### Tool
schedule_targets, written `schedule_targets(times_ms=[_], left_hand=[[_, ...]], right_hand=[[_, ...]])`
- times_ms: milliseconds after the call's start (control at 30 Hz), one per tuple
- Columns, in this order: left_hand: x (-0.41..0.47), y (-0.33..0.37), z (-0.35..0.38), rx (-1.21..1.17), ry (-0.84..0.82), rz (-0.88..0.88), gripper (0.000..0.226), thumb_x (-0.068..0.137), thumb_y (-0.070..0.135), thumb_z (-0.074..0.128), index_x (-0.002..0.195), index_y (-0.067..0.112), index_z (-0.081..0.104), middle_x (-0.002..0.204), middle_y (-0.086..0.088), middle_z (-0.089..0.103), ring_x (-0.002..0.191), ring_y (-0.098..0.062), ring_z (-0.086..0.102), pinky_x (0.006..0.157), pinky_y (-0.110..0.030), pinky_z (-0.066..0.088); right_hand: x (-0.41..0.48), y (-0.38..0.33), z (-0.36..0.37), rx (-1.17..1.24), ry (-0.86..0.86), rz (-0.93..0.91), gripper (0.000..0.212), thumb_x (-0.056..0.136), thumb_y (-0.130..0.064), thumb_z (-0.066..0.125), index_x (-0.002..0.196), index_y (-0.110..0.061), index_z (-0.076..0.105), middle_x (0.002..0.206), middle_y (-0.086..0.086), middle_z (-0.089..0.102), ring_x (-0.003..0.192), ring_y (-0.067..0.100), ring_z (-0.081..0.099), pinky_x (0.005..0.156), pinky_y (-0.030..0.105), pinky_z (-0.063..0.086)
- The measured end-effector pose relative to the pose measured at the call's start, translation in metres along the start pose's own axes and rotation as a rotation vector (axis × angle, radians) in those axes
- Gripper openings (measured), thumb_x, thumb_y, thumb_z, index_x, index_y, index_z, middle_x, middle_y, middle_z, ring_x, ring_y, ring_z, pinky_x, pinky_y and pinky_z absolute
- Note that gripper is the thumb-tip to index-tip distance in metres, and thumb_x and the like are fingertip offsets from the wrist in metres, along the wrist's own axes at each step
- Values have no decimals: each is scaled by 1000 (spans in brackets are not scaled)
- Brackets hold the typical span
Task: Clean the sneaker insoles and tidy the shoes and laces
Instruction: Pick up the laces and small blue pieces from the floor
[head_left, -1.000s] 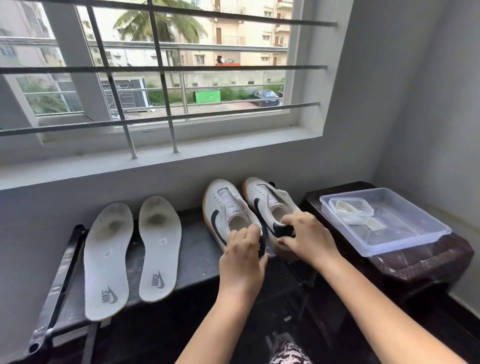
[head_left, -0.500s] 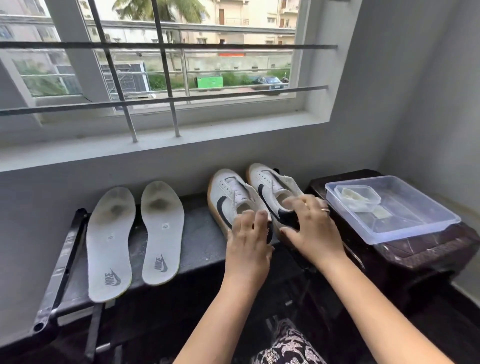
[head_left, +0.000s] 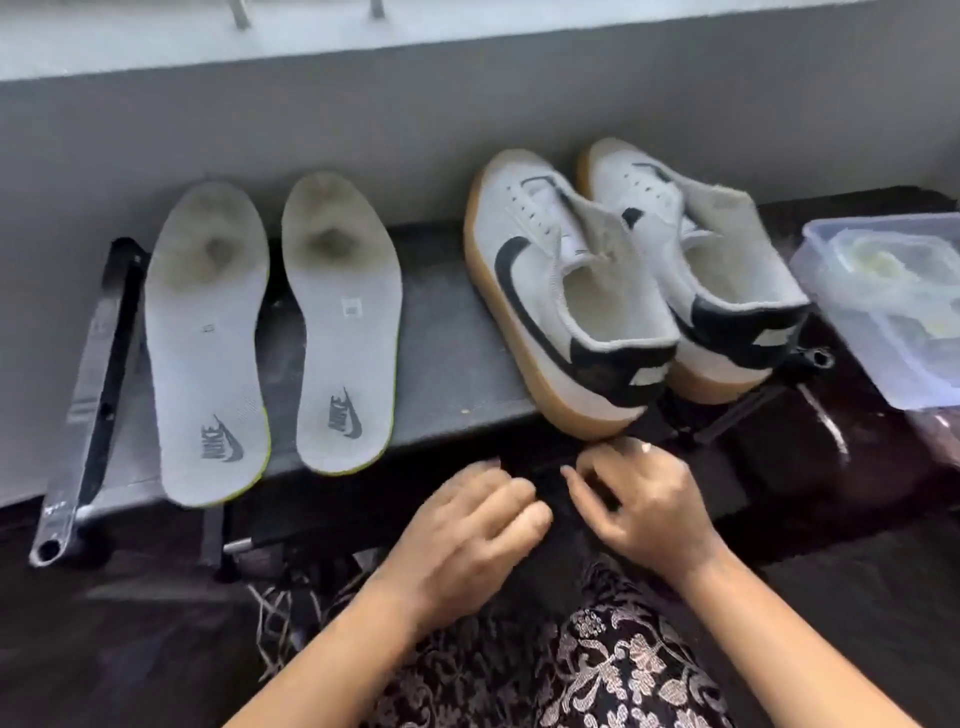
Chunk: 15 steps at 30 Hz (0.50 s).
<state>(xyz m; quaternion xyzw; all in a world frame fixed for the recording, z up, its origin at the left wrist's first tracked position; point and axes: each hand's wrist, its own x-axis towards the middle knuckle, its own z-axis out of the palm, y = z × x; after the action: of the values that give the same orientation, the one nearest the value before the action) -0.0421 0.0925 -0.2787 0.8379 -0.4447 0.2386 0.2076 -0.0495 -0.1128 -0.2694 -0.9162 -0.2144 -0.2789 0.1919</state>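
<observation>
White sneakers (head_left: 623, 291) with gum soles stand side by side on the dark bench (head_left: 441, 374), heels toward the person, while two soiled insoles (head_left: 270, 332) lie flat to their left, just apart from each other. Both hands hover just in front of the bench edge, below the shoes: the left hand (head_left: 467, 540) and right hand (head_left: 644, 499) are loosely curled and appear to hold nothing. Judging by this, the shoes are set and cleaning is not begun; next comes picking up an insole, with the tub (head_left: 883, 312) at right likely needed.
</observation>
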Motion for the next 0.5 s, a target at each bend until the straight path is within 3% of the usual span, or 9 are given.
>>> schedule_targets(times_ms=[100, 200, 267, 333, 433, 500], left_hand=[[-23, -13, 10, -80, -292, -175, 22, 78, 16, 50, 100, 17, 51, 95, -3, 62, 84, -22, 54, 66, -32, 53], [-47, -37, 24, -125, -514, -367, 34, 72, 17, 51, 106, 17, 51, 105, -6, 60, 92, -27, 61, 66, -35, 57], [-61, -47, 26, -142, -619, -458, 43, 63, 11, 65, 104, 17, 57, 102, -7, 63, 89, -27, 64, 64, -32, 57], [-75, -48, 24, -155, -694, -501, 44, 58, 8, 72, 100, 15, 62, 101, -6, 63, 92, -27, 63, 67, -33, 57], [-97, -31, 15, -217, -746, -628, 45, 69, 4, 64, 112, 15, 58, 118, -7, 59, 113, -31, 53, 81, -40, 55], [-119, -17, 8, -257, -832, -786, 44, 80, 9, 55, 122, 17, 50, 131, -5, 48, 125, -28, 40, 91, -42, 50]], right_hand=[[-13, 1, 15, -17, -235, -72, 26, 90, -25, 57, 67, -15, 61, 58, -2, 56, 53, 19, 56, 52, 29, 43], [-7, -5, 42, 15, -381, -58, 23, 87, -30, 55, 69, -18, 64, 60, 0, 61, 55, 21, 60, 49, 32, 45], [-4, -14, 63, 82, -521, -43, 19, 87, -32, 54, 78, -20, 65, 68, 2, 66, 60, 24, 64, 48, 31, 50], [-6, -28, 84, 138, -695, -15, 21, 87, -33, 49, 87, -20, 65, 78, 4, 70, 64, 27, 67, 47, 32, 53], [-21, -50, 104, 157, -909, 12, 20, 84, -30, 50, 86, -17, 64, 83, 9, 71, 68, 29, 69, 47, 32, 52], [-32, -63, 113, 144, -1043, 69, 18, 89, -30, 50, 93, -17, 62, 91, 11, 71, 80, 32, 68, 57, 37, 52]])
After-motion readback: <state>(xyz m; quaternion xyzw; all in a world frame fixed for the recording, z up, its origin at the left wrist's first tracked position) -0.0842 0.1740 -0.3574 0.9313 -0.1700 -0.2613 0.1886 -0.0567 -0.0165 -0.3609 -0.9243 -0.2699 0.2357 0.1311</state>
